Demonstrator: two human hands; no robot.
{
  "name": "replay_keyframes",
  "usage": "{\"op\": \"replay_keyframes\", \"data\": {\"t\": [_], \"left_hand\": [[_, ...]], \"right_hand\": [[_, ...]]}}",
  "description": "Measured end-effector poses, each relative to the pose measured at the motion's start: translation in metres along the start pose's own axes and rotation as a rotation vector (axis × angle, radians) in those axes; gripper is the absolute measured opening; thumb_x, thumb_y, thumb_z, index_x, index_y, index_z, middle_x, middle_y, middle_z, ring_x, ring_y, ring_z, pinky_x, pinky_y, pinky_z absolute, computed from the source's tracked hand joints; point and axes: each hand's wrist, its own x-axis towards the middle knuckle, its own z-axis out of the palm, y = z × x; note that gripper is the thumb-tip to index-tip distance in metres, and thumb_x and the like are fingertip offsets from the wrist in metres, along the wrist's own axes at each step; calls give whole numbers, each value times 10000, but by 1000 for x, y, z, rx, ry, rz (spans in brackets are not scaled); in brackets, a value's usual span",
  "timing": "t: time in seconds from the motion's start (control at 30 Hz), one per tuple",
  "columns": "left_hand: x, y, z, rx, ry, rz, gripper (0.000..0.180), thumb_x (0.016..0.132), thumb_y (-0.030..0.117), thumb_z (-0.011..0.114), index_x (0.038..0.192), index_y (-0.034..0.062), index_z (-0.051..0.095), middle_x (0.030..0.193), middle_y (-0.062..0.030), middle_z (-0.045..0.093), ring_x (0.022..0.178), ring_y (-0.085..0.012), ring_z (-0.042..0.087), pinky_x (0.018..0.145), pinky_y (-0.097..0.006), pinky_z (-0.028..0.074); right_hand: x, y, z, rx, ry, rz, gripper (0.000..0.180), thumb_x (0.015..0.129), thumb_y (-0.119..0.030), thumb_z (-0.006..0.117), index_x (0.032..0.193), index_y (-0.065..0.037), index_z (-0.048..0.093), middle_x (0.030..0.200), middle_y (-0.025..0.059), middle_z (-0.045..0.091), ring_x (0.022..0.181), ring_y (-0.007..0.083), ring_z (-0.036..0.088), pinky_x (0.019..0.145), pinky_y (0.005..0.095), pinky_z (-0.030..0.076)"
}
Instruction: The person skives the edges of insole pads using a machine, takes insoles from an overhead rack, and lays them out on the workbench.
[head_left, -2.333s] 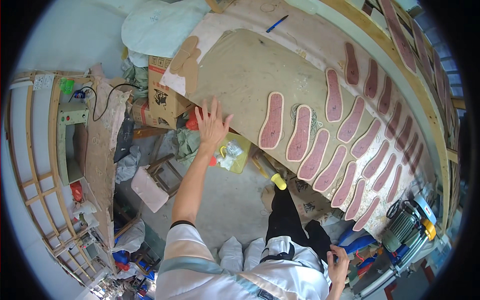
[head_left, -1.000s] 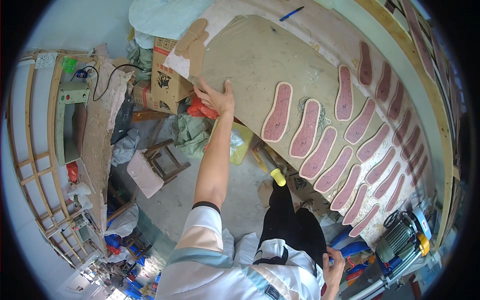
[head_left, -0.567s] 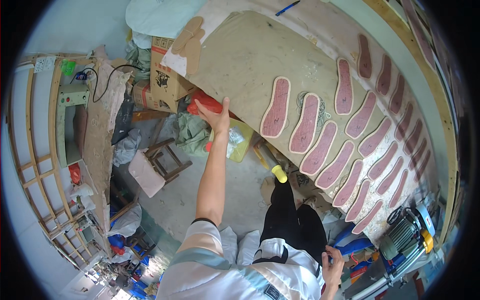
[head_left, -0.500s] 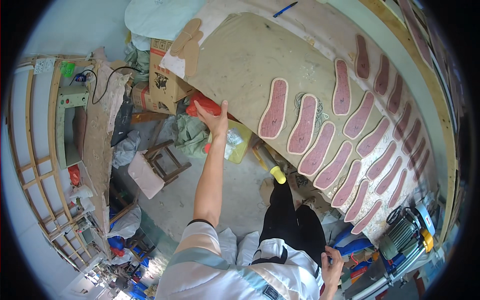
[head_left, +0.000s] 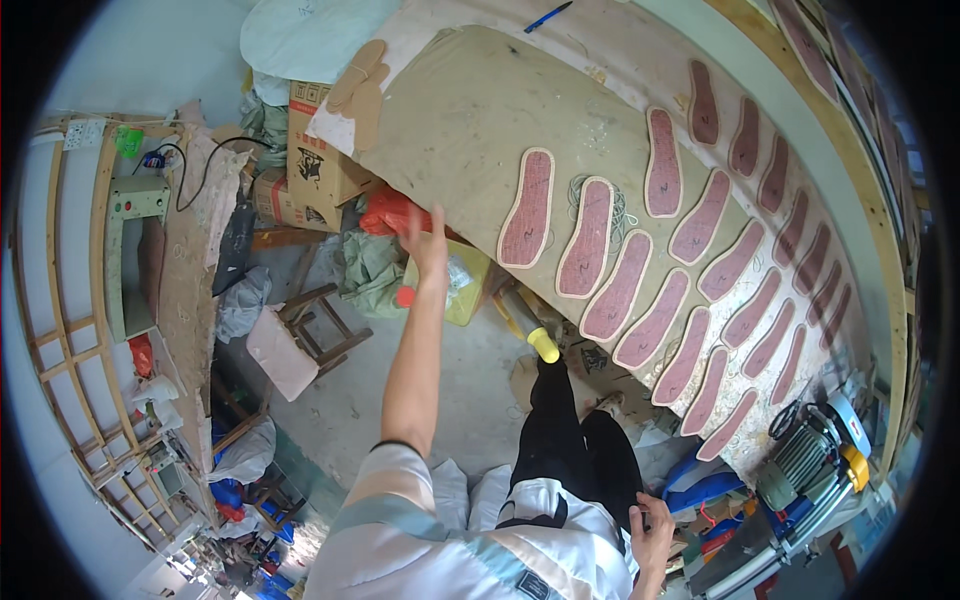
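My left hand [head_left: 428, 248] reaches out beside the near left edge of the worktable, its fingers apart and a little smeared by motion. Just past its fingertips lies a red plastic bag [head_left: 388, 212]; I see nothing held. Low by my right hip is my right hand [head_left: 652, 530], its fingers loosely bent and apart, with nothing visible in them. Several red insoles with pale rims [head_left: 526, 208] lie in rows over the table [head_left: 450, 130], each with a dark mark. A bundle of tan insoles [head_left: 368, 105] sits at the table's far left corner.
Cardboard boxes [head_left: 312, 160] stand left of the table. A wooden stool [head_left: 325, 325] and a yellow container [head_left: 465, 285] are on the floor side. A yellow-capped tube [head_left: 543, 345] juts out near my leg. A motor [head_left: 805, 465] stands at lower right; a blue pen [head_left: 548, 17] lies far back.
My left hand has drawn slightly away from the red plastic bag, which shows more fully now. The whole view has shifted a little; the insoles lie as before.
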Motion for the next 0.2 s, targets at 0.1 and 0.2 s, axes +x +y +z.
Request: {"op": "replay_keyframes", "data": {"t": [0.1, 0.2], "left_hand": [[-48, -25, -44, 174, -294, 92, 618, 944, 443, 663, 1393, 36, 541, 1502, -183, 407, 1372, -301, 404, 1104, -457, 364], [-102, 6, -70, -446, -446, -478, 653, 946, 485, 647, 1433, 73, 507, 1512, -144, 429, 1332, -269, 450, 1128, -465, 333]], "right_hand": [[1, -3, -5, 52, 3, -15, 244, 888, -89, 650, 1114, 0, 667, 930, 175, 652, 847, 315, 657, 789, 417, 504], [4, 6, -6, 71, 3, -33, 244, 891, -89, 651, 1116, 5, 665, 945, 184, 652, 854, 307, 661, 795, 415, 509]]}}
